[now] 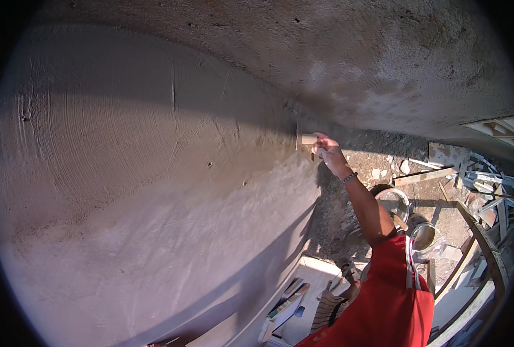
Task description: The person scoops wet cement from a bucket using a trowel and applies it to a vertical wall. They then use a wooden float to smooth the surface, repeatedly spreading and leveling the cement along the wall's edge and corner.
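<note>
My right hand [328, 153] reaches far forward, its fingers closed around the pale handle of a plastering trowel [308, 139]. The trowel's thin blade is seen edge-on, against or very close to the wall [124, 139] on my left. Grey, damp-looking plaster with curved strokes covers the wall's upper part; lower down it is paler. A dark beaded bracelet [349, 178] circles my right wrist. Beside my red shirt [390, 295], a small patch of skin low in the view may be my left hand [352, 288]; its fingers cannot be made out.
A rough surface [384, 63] spans the top. Buckets [423, 236] stand on rubble-strewn ground below my right arm. Planks [425, 176] and broken pieces pile up at the right, near a curved wooden beam [484, 237]. A pale board [320, 265] lies by the wall's foot.
</note>
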Demonstrator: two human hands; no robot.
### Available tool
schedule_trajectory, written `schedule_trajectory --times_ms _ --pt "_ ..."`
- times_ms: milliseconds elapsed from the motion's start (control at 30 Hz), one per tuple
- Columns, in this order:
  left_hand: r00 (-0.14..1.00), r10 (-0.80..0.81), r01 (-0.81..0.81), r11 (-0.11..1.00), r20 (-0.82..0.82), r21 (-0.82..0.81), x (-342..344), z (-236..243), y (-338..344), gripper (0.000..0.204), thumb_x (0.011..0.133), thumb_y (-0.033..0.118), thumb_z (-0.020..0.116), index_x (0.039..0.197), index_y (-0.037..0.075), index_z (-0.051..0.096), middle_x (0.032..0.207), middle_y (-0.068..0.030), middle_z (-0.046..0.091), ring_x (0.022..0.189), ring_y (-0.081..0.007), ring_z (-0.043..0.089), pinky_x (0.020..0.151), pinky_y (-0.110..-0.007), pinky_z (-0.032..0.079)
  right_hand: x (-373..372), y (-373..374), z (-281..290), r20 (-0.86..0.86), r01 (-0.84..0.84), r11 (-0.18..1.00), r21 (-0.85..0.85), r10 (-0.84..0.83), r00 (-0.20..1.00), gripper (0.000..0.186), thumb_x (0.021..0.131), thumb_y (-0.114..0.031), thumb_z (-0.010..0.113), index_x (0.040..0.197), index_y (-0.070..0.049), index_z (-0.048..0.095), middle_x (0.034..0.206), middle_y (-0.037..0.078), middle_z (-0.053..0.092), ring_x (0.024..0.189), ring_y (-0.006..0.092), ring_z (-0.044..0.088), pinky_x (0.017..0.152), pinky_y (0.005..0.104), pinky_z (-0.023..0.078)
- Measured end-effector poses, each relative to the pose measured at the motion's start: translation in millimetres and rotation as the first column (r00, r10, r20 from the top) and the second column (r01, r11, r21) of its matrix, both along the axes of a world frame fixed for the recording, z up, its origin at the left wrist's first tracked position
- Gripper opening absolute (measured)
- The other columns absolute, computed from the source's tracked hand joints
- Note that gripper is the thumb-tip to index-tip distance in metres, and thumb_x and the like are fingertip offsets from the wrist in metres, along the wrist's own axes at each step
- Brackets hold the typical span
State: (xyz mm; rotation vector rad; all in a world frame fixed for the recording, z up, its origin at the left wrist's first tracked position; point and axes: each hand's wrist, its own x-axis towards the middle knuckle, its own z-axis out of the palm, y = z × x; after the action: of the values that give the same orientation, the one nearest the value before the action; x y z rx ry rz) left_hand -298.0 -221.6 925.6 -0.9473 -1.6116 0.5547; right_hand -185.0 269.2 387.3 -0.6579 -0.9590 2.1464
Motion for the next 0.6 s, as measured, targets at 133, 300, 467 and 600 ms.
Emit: schedule_trajectory --times_ms 133,300,467,600 --pt "0.999 0.035 -0.035 0.999 0.013 0.028 7 -5 3 0.028 0.096 0.028 0.052 0.105 0.002 0.059 0.094 -0.0098 0.064 0.077 -0.0207 0.063 0.065 -0.032 0.052 -16 -42 32 0.258 -0.072 0.938 0.339 -0.019 0.966 0.042 0.085 -0.003 0.062 0.126 -0.006 0.053 0.123 0.007 0.059 0.113 0.0181 0.057 0.098 0.0309 0.043" --pt "0.999 0.035 -0.037 0.998 0.027 0.046 2 -6 11 0.029 0.096 0.028 0.053 0.105 0.001 0.059 0.095 -0.0101 0.064 0.077 -0.0211 0.063 0.065 -0.032 0.053 26 -117 44 0.296 -0.276 0.902 0.332 0.178 0.938 0.04 0.088 -0.005 0.061 0.127 -0.007 0.054 0.124 0.011 0.059 0.118 0.022 0.056 0.101 0.0348 0.043" --pt "0.998 0.048 -0.05 0.997 0.029 0.058 8 -9 10 0.03 0.095 0.028 0.053 0.106 0.001 0.059 0.096 -0.0104 0.064 0.078 -0.0216 0.063 0.066 -0.032 0.053 31 -119 13 -0.08 0.199 0.807 -0.557 -0.29 0.954 0.033 0.095 -0.009 0.055 0.128 -0.006 0.053 0.127 0.008 0.058 0.116 0.0198 0.057 0.093 0.0353 0.049" --pt "0.998 0.037 -0.041 0.996 0.045 0.082 2 -8 12 0.03 0.095 0.029 0.053 0.106 0.001 0.059 0.097 -0.0106 0.064 0.078 -0.022 0.064 0.066 -0.033 0.053 13 -80 -23 -0.055 0.203 0.665 -0.719 -0.345 0.937 0.034 0.097 -0.011 0.054 0.131 -0.005 0.051 0.127 0.006 0.059 0.111 0.0195 0.06 0.092 0.0317 0.049"
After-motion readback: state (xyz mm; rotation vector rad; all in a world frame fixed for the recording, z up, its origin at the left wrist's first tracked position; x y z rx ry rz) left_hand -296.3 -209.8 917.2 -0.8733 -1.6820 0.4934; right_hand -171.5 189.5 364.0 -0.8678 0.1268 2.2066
